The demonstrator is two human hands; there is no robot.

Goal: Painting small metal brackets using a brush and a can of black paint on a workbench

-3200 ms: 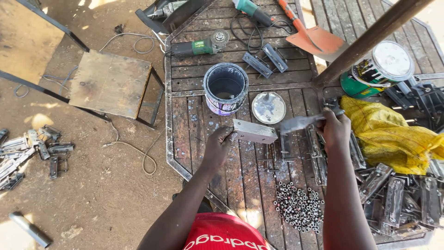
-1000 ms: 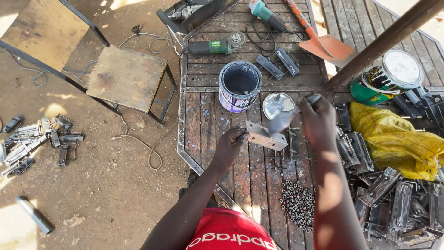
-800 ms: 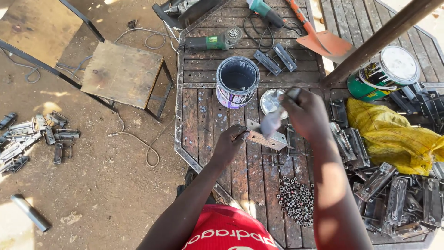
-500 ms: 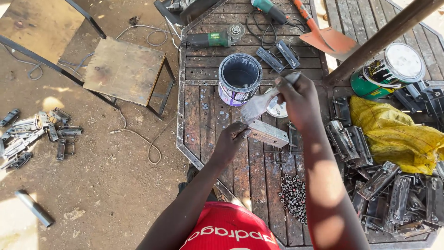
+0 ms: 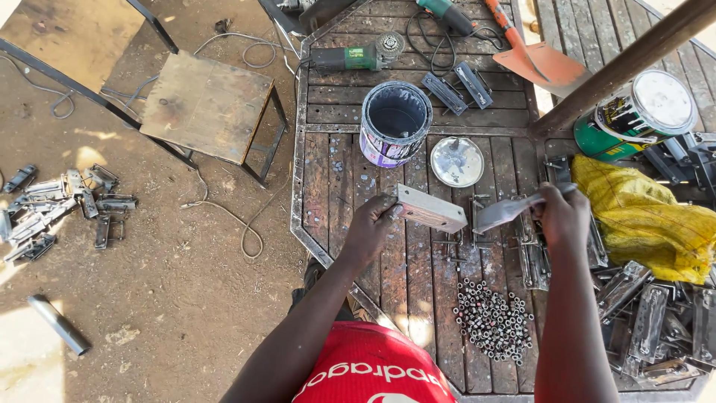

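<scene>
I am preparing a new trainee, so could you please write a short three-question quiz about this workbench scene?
1. True or false: the left hand holds a flat metal plate.
2. What does the right hand hold: A) a grey-coated paintbrush, B) the green angle grinder, C) the orange shovel?
3. Fill in: the loose round lid lies to the ___ of the open paint can.

Key: 1 true; 2 A; 3 right.
</scene>
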